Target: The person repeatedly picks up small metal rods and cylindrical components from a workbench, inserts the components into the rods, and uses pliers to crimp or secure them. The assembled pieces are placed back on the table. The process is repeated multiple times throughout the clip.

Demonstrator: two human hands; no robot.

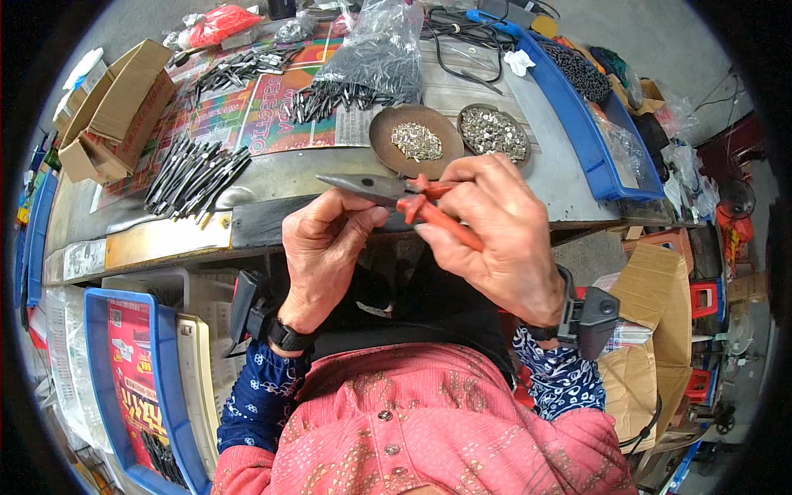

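Observation:
My right hand [507,235] is wrapped round the red handles of long-nosed pliers [411,205], whose dark jaws point left. Just under those jaws, my left hand [324,247] is closed in a pinch, thumb against fingers. Whatever sits between its fingertips is too small or hidden to make out. Beyond the pliers, a round brown dish [381,147] holds small shiny metal pieces [417,142]. A second dish [487,107] next to it carries small round metal parts [493,134]. At the left, slim black pen-like sticks [196,177] lie in a pile by the table edge.
More black sticks spill from a clear plastic bag [379,54] at the back. A cardboard box [124,115] stands far left, and a long blue tray [577,124] runs along the right. Below the table's edge is a blue bin [167,371]; an open carton [652,330] stands right.

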